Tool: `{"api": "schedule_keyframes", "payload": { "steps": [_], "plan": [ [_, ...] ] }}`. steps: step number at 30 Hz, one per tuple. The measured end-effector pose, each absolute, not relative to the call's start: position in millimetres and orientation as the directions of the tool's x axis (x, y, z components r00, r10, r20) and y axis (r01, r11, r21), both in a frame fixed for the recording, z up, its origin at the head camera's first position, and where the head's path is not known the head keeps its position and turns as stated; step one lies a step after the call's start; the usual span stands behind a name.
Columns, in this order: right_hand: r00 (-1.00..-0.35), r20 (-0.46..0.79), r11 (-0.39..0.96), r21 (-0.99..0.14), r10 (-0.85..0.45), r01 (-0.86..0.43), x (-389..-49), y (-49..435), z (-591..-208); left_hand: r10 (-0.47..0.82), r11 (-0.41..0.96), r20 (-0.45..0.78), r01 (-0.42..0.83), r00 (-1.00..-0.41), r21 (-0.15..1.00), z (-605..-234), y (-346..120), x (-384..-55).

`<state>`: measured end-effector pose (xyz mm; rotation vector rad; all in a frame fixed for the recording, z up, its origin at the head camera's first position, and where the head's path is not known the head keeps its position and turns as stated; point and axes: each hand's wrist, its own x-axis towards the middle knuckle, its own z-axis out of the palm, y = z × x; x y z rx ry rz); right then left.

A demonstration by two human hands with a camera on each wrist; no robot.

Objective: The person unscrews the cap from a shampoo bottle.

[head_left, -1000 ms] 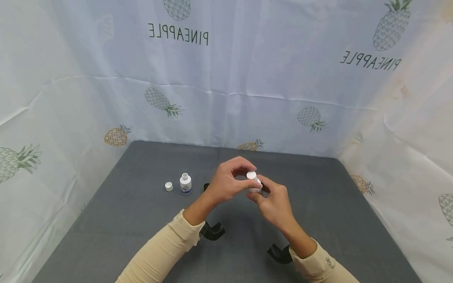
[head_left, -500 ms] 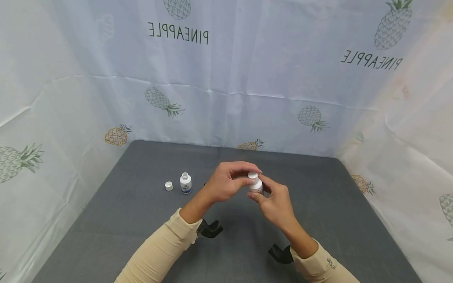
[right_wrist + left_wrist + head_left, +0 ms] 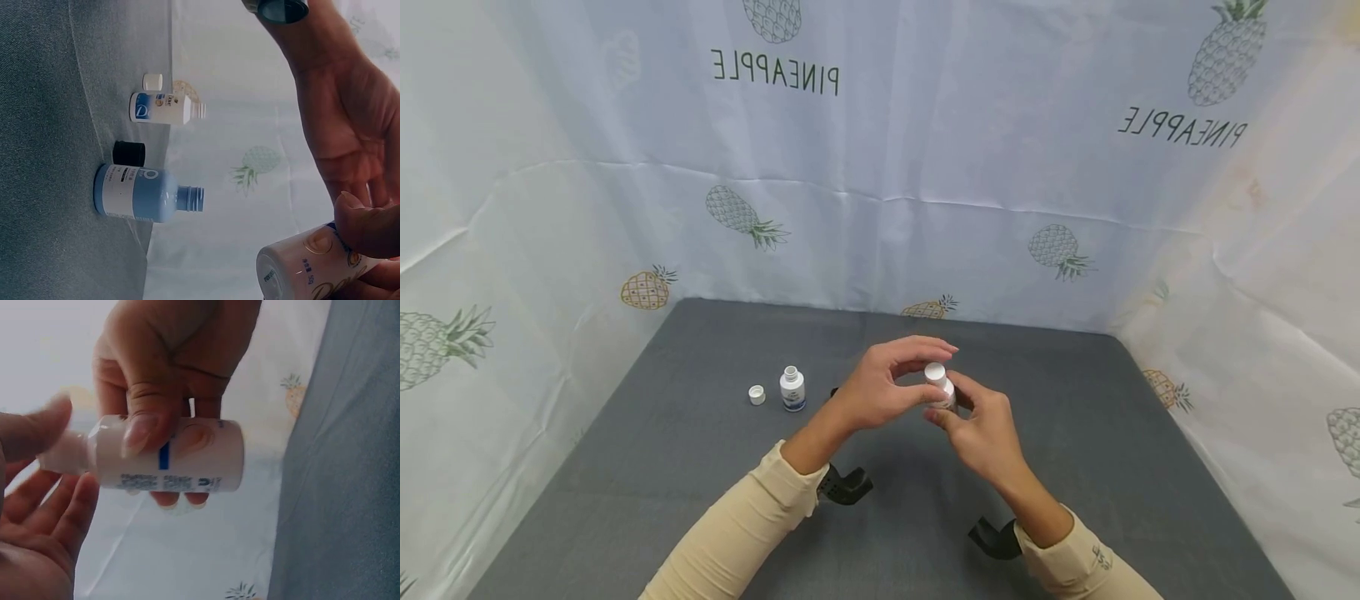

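My right hand grips a small white bottle with a printed label round its body. The bottle is upright in the head view, above the table. A white cap sits on its neck; whether it is tight cannot be told. My left hand is around the cap, thumb near the bottle's shoulder and fingers extended loosely above. In the left wrist view its thumb is blurred beside the cap. The right wrist view shows the held bottle's base, with the thumb across its body.
An uncapped white bottle stands left on the grey table, its white cap beside it. An uncapped blue bottle and a black cap stand nearby, mostly hidden behind my left hand in the head view. A pineapple-print curtain surrounds the table.
My left fingers came down around the cap half a second ago and have since lifted and spread a little. The right hand and its bottle stay nearly in place.
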<state>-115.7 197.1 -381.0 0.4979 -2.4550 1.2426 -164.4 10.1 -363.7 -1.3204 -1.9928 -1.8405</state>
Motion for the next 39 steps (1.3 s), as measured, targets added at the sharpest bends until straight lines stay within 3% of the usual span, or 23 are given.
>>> {"api": "schedule_keyframes", "payload": {
  "steps": [4,10,21,30,39],
  "plan": [
    [-0.884,0.444,0.556,-0.701,-0.149,-0.446,-114,197,-380,0.520,-0.095,0.578,0.630,-0.628,0.771,-362,8,-164],
    [-0.890,0.432,0.560,-0.705,-0.148,-0.436,-113,196,-381,0.441,-0.042,0.590,0.641,-0.676,0.766,-366,10,-163],
    [-0.882,0.447,0.565,-0.693,-0.150,-0.447,-114,197,-382,0.515,-0.190,0.600,0.601,-0.612,0.776,-364,5,-163],
    [-0.883,0.441,0.559,-0.697,-0.159,-0.448,-113,197,-382,0.545,-0.070,0.583,0.660,-0.603,0.748,-357,1,-166],
    [-0.890,0.427,0.572,-0.695,-0.157,-0.434,-112,196,-381,0.529,-0.074,0.602,0.675,-0.598,0.734,-362,5,-166]
  ]
}}
